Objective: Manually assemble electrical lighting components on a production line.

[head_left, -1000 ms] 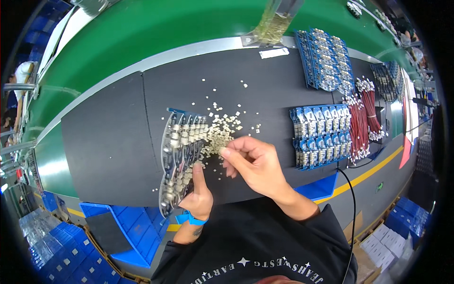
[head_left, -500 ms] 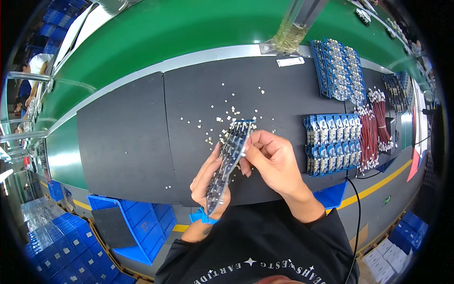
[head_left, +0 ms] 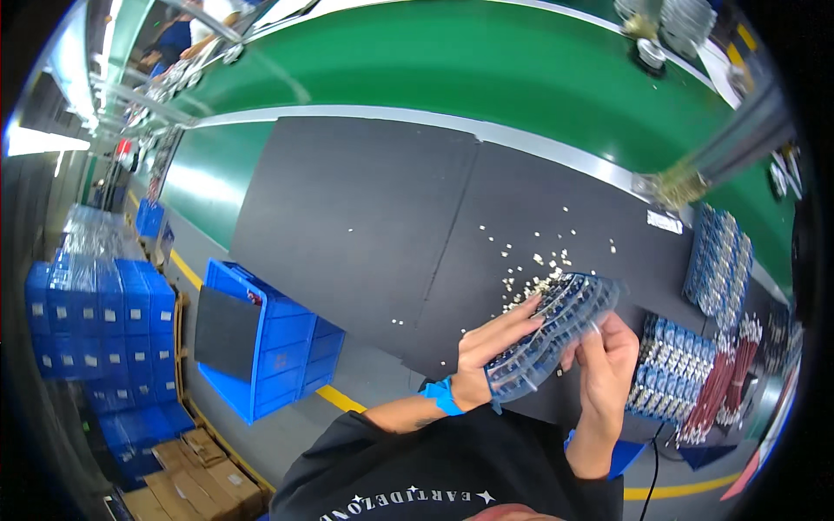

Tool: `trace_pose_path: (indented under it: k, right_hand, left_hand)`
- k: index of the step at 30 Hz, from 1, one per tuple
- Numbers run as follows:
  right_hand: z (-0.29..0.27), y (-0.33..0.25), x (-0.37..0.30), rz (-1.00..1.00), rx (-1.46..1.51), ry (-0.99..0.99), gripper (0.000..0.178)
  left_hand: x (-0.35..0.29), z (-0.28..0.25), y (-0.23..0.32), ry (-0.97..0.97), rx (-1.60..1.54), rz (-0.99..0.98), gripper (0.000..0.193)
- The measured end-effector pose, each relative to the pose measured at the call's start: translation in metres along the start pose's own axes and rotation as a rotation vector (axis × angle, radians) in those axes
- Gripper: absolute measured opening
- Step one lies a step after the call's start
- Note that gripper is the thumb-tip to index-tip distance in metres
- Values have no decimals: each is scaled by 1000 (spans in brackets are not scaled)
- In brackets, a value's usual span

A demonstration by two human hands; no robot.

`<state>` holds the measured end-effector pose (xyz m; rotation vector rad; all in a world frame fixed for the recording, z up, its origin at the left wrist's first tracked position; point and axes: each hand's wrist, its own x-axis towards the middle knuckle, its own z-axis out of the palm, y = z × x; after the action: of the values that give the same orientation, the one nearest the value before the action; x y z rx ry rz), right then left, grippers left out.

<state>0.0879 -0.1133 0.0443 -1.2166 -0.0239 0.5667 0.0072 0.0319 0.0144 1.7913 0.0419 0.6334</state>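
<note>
A blue circuit board panel [head_left: 556, 334] with rows of small parts is held tilted above the near edge of the black mat. My left hand [head_left: 497, 346], with a blue band at the wrist, grips its left side, fingers along the face. Closed at the panel's right edge is my right hand [head_left: 605, 356], thumb and forefinger pinching there; any tiny piece between them is hidden. Small whitish pieces [head_left: 543, 282] lie scattered on the mat just beyond the panel, some in a loose heap. Motion blurs the panel's details.
On the right stand rows of blue boards [head_left: 669, 369], another board stack [head_left: 719, 265] and bundled red wires [head_left: 699, 395]. A metal post [head_left: 725, 152] rises at the far right. Below the black mat [head_left: 365, 191] at left is a blue crate [head_left: 282, 347]; a black cable hangs at right.
The view has swung left, so the bench appears shifted right. The panel has turned to show more of its face, and both hands have stayed on it.
</note>
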Motion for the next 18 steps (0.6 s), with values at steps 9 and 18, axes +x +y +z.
trace_pose_path:
  k: [9, 18]
  right_hand:
    - [2, -7, 0, -219, -75, 87, 12]
    - [0, -20, 4, 19, 9, -70, 17]
  left_hand:
    - [-6, 6, -12, -81, -30, -22, 46]
    - [-6, 20, 0, 287, -13, -365, 31]
